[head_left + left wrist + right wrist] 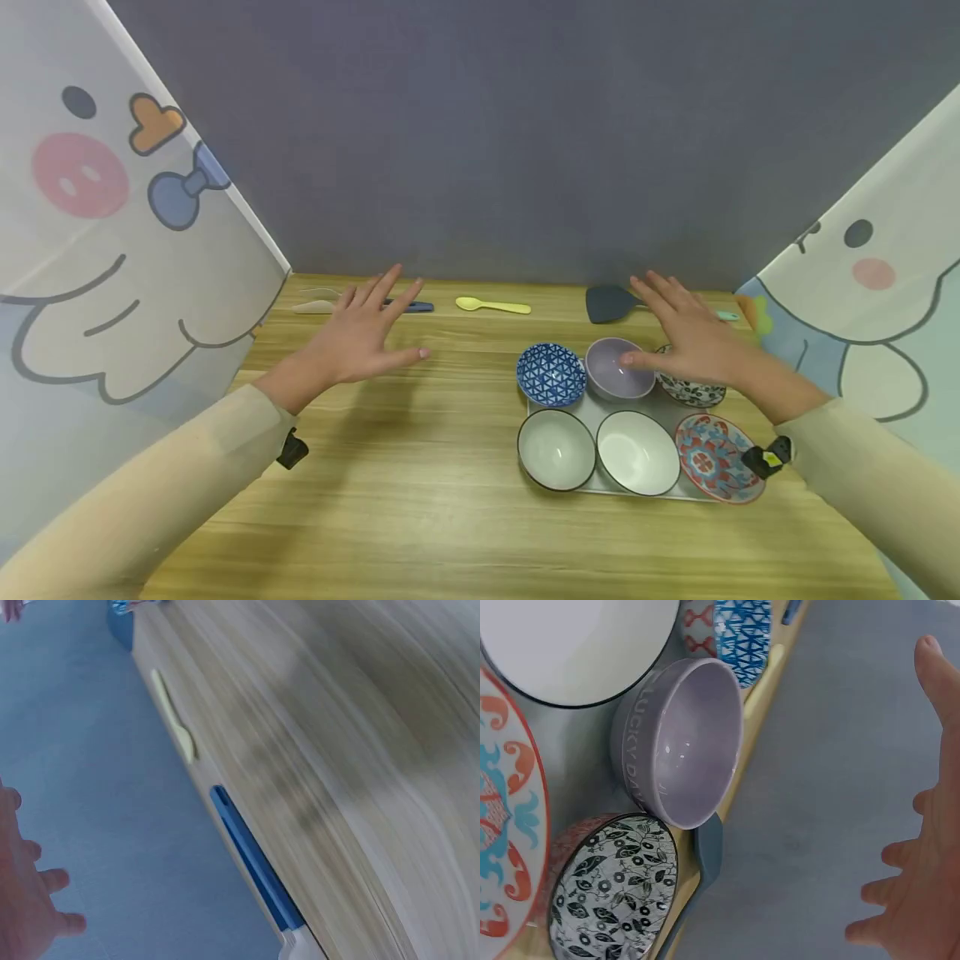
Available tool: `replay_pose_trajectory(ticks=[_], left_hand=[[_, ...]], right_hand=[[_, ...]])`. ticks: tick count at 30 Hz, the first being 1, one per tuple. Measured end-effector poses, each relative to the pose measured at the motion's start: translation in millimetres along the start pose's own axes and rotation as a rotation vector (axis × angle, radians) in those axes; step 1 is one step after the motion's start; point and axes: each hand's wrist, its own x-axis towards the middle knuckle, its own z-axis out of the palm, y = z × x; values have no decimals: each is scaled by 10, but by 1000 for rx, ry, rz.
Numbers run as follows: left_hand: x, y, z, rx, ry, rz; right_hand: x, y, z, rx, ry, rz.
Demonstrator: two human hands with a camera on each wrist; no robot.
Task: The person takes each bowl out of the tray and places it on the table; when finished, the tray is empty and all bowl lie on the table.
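Note:
My left hand [360,337] is held in the air with fingers spread, over utensils with dark blue handles [259,862] and pale ends [313,307]. It holds nothing. My right hand [693,337], also spread and holding nothing, hovers above the back right of a grey tray [666,408] of bowls. Its thumb overlaps the purple bowl [615,385] in the head view, but the right wrist view shows them apart. Beneath the hand is a black-and-white leaf-patterned bowl [615,889], partly hidden in the head view. A dark-headed spatula [609,304] lies behind, its handle partly covered by the hand.
A blue triangle-patterned bowl [551,375] sits at the tray's back left. Along the front are two white dark-rimmed bowls [557,450] and a red-and-blue patterned bowl [712,462]. A yellow spoon [493,306] lies near the grey back wall [480,150]. Cartoon-printed panels [82,275] flank the wooden table [420,517].

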Motion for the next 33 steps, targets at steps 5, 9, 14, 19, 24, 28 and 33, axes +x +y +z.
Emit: replay_pose_trajectory(ticks=[5, 9, 14, 19, 24, 28, 33], left_hand=[[87, 88, -20, -85, 66, -7], [152, 169, -4, -175, 83, -16], [228, 267, 128, -318, 63, -49], [303, 421, 329, -485, 59, -48], [378, 592, 563, -660, 27, -63], [425, 713, 758, -791, -7, -77], [488, 848, 987, -886, -64, -67]], right_hand=[[-125, 173, 17, 92, 31, 10], [-280, 329, 46, 198, 70, 28], [-496, 526, 109, 299, 86, 68], [-729, 741, 255, 424, 85, 111], [-930, 932, 445, 508, 89, 160], [-1055, 1059, 578, 533, 83, 197], [-1189, 1187, 745, 555, 62, 223]])
